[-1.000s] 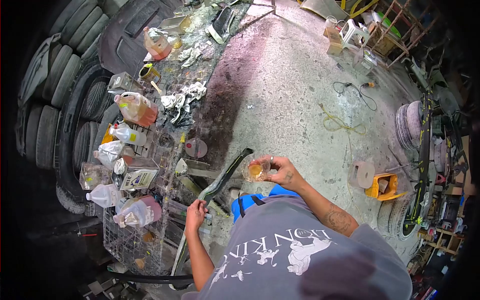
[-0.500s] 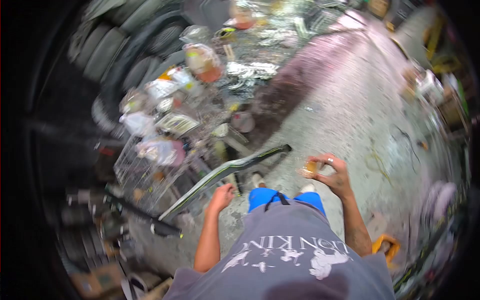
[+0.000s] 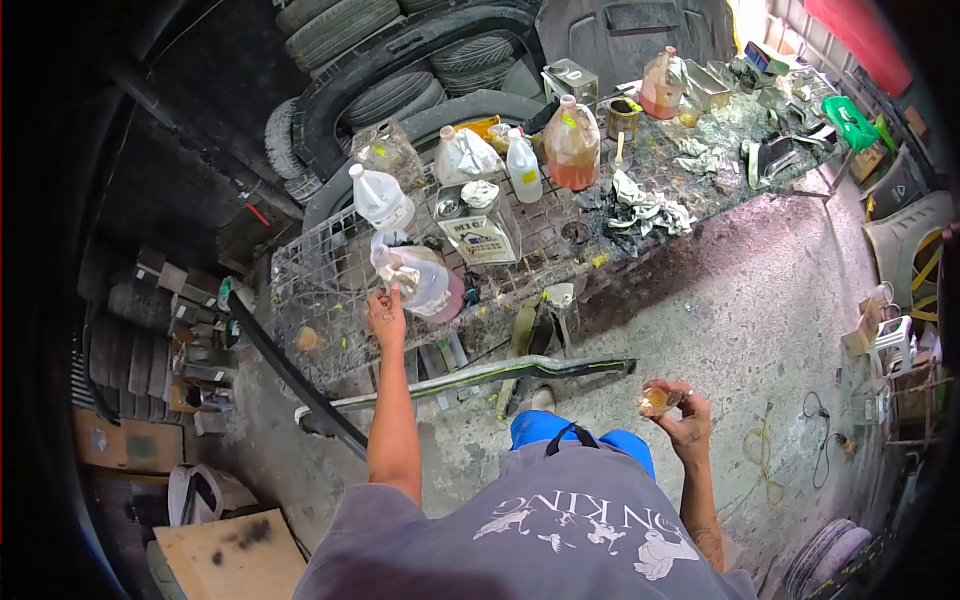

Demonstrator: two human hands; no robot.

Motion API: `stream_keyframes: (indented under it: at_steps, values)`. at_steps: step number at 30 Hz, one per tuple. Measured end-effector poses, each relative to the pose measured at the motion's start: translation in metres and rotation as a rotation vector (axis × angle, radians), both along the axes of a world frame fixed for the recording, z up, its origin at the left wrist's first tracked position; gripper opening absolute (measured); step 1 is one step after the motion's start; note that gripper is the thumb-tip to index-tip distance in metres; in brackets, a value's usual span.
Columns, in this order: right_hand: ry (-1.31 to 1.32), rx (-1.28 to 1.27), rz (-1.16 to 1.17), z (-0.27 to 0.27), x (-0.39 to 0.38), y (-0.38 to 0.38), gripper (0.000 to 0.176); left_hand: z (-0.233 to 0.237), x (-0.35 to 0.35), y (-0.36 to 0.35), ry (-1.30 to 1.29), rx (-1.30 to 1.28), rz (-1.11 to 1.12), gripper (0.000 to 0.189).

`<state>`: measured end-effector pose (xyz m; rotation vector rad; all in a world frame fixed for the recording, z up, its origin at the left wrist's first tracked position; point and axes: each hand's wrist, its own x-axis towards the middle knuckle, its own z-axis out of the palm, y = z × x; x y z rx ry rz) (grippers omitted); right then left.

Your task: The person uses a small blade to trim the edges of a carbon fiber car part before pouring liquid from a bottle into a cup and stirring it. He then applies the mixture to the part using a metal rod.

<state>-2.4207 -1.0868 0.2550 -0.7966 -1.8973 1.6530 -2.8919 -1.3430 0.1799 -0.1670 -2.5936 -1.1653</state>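
My left hand [image 3: 385, 315] is at the near left of the grid-topped table, its fingers against a translucent jug with pink liquid [image 3: 428, 284]; whether they wrap its handle is hard to tell. In my right hand [image 3: 688, 415] is a small clear cup with amber liquid [image 3: 656, 400], held out over the floor. Behind the pink jug stand a white jug [image 3: 380, 197] and a square metal can [image 3: 482, 230]. A clear bottle [image 3: 523, 167] and a large jug of orange-red liquid [image 3: 573, 145] stand further right.
A long dark-and-pale trim strip [image 3: 480, 373] lies between my body and the table [image 3: 540, 280]. Crumpled rags [image 3: 650, 205] lie on the tabletop. Tires [image 3: 395, 98] are stacked behind. A cable [image 3: 822, 430] lies on the floor at right, near a white plastic chair [image 3: 890, 345].
My left hand has moved up and forward from beside my body to the pink jug. The view has turned and sharpened. My right hand still holds the cup.
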Motion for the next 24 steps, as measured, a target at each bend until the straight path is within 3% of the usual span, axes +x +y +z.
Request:
stream_keyframes:
  at_steps: [2,3,6,8,10,12,14,16,18,20,22,24]
  values:
    - [0.0,-0.014,0.009,-0.004,-0.021,-0.01,0.034,-0.02,-0.025,0.007,-0.123,-0.004,-0.071,0.053]
    - [0.008,-0.021,-0.014,-0.001,-0.032,-0.017,0.033,-0.021,-0.023,0.018,-0.009,0.094,-0.134,0.048]
    - [0.015,-0.044,-0.07,0.002,-0.057,-0.032,0.035,-0.045,-0.04,0.021,-0.01,0.098,-0.194,0.043]
    - [-0.018,-0.042,-0.105,0.002,-0.065,-0.037,0.036,-0.036,-0.038,0.026,-0.065,0.125,-0.203,0.037]
    - [0.001,0.016,-0.007,0.001,-0.072,-0.037,0.038,-0.047,-0.055,0.03,0.013,0.137,-0.242,0.036]
    - [-0.014,0.045,-0.041,0.004,-0.077,-0.036,0.039,-0.046,-0.062,0.03,-0.162,0.287,-0.265,0.035]
    - [0.018,0.086,-0.001,0.002,-0.078,-0.031,0.039,-0.05,-0.084,0.023,-0.145,0.137,-0.353,0.035]
    - [0.035,0.06,-0.044,-0.001,-0.077,-0.03,0.039,-0.032,-0.079,0.026,-0.289,0.132,-0.352,0.032]
    - [0.062,0.067,0.001,-0.006,-0.08,-0.025,0.04,-0.03,-0.076,0.021,0.151,0.122,-0.713,0.028]
    - [0.051,0.039,-0.006,-0.009,-0.083,-0.023,0.039,-0.001,-0.053,0.026,0.088,0.076,-0.679,0.025]
    - [0.059,0.002,0.002,-0.011,-0.092,-0.02,0.037,0.057,-0.022,0.036,0.119,-0.111,-0.966,0.02]
    - [0.13,-0.041,-0.012,-0.024,-0.107,-0.02,0.036,0.082,-0.004,0.04,-0.018,-0.223,-1.084,0.016]
